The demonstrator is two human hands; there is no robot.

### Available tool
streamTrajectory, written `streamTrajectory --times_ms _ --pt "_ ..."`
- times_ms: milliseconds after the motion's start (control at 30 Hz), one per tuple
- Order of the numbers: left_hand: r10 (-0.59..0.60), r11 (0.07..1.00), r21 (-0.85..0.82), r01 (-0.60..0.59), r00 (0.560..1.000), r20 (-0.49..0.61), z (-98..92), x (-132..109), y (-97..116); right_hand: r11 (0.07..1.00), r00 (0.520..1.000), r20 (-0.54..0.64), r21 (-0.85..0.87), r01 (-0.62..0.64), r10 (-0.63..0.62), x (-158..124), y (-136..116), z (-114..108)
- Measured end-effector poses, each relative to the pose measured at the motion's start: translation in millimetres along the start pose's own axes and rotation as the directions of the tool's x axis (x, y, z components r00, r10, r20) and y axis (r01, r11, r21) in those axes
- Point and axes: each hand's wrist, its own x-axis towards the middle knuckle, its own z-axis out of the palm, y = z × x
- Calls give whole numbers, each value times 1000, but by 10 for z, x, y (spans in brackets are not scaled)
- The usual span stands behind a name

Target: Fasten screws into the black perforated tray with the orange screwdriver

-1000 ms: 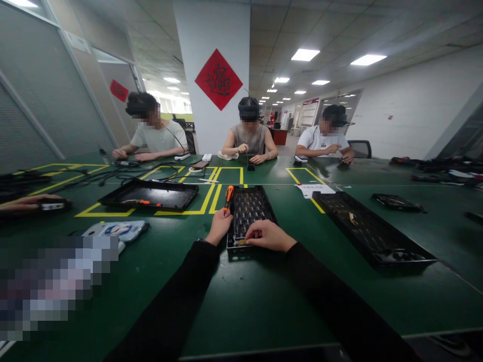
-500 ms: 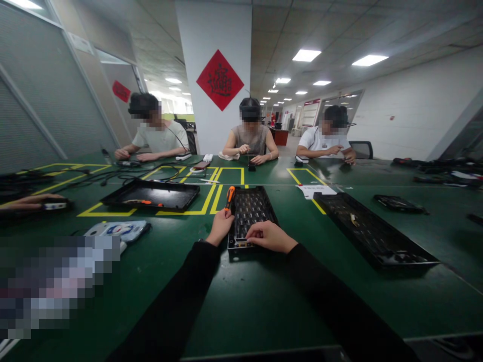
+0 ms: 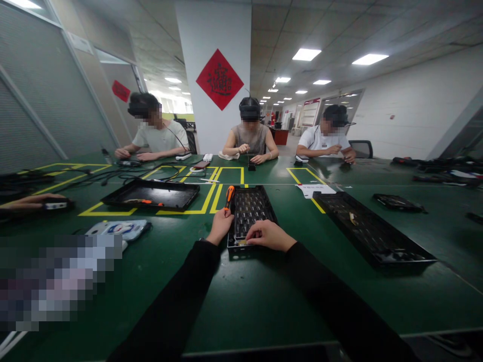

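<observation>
My left hand [image 3: 220, 226] is closed round an orange and black screwdriver [image 3: 229, 197], its handle pointing away from me. The same hand rests at the left edge of a long black electronic panel [image 3: 253, 205] with rows of small shiny spots. At the panel's near end lies a small yellowish part [image 3: 240, 242]. Over that end, my right hand [image 3: 268, 235] bends its fingers together in a pinch, the fingertips down at the yellowish part. Whatever is between them is too small to make out.
To the left lies a black tray [image 3: 166, 187] with orange-handled tools, nearer me a phone case [image 3: 124, 229]. On the right are another long black panel [image 3: 362, 229], a white paper [image 3: 315, 191] and a smaller black device [image 3: 398, 203]. Three people sit opposite; another person's hand [image 3: 28, 201] is at far left.
Both hands stay almost where they were. My right fingertips have shifted very slightly at the panel's near end, and the dark strip beside them shows less now.
</observation>
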Motion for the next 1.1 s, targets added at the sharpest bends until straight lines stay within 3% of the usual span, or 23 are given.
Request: streamTrajectory --times_ms 367,1100 --pt "4 999 32 -4 1000 0 -8 -2 23 999 999 -22 -7 47 -48 -9 5 6" --pt "-12 1000 -15 11 1000 -4 -6 -11 43 1000 1000 -22 31 5 -4 -18 10 13"
